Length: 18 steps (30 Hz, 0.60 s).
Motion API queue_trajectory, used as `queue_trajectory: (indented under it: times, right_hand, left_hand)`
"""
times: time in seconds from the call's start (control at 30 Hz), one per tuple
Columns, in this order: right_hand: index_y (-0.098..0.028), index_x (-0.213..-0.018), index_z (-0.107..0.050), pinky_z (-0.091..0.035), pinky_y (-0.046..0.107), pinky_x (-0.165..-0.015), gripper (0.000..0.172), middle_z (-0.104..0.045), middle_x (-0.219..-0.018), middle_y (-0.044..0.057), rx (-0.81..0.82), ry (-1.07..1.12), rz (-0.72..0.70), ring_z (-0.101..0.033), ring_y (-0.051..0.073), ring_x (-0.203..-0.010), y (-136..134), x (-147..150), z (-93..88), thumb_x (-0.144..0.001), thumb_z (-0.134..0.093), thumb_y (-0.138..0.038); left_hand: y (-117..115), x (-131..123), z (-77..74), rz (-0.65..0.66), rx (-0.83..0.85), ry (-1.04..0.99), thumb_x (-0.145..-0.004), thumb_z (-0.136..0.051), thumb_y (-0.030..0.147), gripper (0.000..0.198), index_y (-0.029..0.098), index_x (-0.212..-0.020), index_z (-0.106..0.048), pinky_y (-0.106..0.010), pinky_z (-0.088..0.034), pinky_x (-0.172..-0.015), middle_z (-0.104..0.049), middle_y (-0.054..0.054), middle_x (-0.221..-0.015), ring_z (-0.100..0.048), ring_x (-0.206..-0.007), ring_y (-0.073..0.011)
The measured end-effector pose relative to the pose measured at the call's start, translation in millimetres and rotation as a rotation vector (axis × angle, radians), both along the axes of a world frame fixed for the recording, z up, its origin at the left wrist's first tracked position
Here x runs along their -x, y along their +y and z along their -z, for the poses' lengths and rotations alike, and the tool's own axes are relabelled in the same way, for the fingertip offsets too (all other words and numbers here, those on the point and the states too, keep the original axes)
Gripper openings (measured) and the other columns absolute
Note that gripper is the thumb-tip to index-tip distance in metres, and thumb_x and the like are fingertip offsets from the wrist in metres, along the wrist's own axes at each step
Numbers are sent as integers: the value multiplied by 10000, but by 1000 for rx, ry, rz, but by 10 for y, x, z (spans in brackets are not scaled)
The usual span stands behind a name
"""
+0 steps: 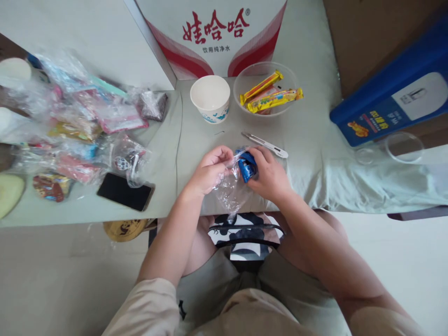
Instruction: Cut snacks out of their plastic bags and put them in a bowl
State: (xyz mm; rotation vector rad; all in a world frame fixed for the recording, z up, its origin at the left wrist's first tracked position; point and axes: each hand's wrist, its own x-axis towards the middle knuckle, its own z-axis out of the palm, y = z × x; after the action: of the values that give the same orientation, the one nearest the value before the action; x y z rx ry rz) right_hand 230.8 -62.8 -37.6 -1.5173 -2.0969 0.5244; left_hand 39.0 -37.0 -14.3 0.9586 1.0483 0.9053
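My left hand (213, 171) pinches the edge of a clear plastic bag (231, 190), which hangs crumpled over the table's front edge. My right hand (269, 173) is closed around a small blue packet (247, 166) with shiny wrapping, right beside the bag's edge. How far the packet sits in or out of the bag I cannot tell. Just beyond my right hand lies a white utility knife (265, 144). A white paper bowl (210, 95) with a blue print stands farther back, next to a clear plastic bowl (239, 105) holding yellow-wrapped snack sticks (275, 100).
Several plastic-wrapped packages (87, 116) are heaped at the left, with a black phone (125, 191) in front of them. A white and red carton (217, 32) stands at the back. On the right are a blue box (381, 88) and a clear round lid (404, 147).
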Motion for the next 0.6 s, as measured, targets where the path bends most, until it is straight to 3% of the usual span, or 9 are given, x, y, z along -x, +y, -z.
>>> queue_trajectory:
  times: [0.1,0.2,0.33,0.43,0.53,0.6]
  right_hand:
    - [-217,-1432,-571,-585,427,-936,556,-686,-1363,127,75,163,-34,-694,295,-1144,45,-38,-36,-895,-623,-355]
    - [-217,-1396,-622,-590,405,-864,483,-766,-1209,94,131,216,-15,-731,270,-995,77,-50,-59,-951,-559,-390]
    - [-237,-1338,-670,-588,378,-771,427,-793,-1040,60,178,272,26,-716,229,-791,117,-34,-47,-960,-545,-390]
    - [-232,-1315,-672,-594,385,-836,408,-772,-1126,74,138,349,50,-725,239,-917,151,-62,-31,-990,-498,-406]
    - [-199,-1265,-678,-570,419,-943,446,-730,-1154,131,-27,396,210,-687,280,-1100,169,-143,-6,-1026,-435,-486]
    - [-195,-1240,-659,-580,420,-883,525,-704,-1083,141,-28,436,242,-680,288,-1068,179,-199,33,-1047,-347,-570]
  left_hand:
    - [31,22,0,-127,19,-24,-546,-552,123,260,212,-788,-519,-224,-510,-551,-529,1,-813,-626,-777,-155]
    - [85,45,35,-268,21,-7,-506,-498,110,288,211,-775,-494,-175,-327,-413,-500,1,-788,-675,-748,-159]
    - [144,64,79,-420,45,83,-482,-440,106,279,208,-740,-467,-187,-152,-383,-476,15,-703,-598,-575,-107]
    - [172,85,101,-507,27,156,-506,-427,108,243,211,-725,-454,-197,-148,-386,-474,20,-665,-572,-536,-96]
    - [199,114,127,-559,12,182,-525,-429,115,214,213,-715,-447,-198,-153,-386,-464,24,-648,-565,-523,-92]
    - [218,133,142,-577,7,183,-533,-432,124,203,215,-714,-440,-197,-143,-386,-452,30,-643,-558,-512,-88]
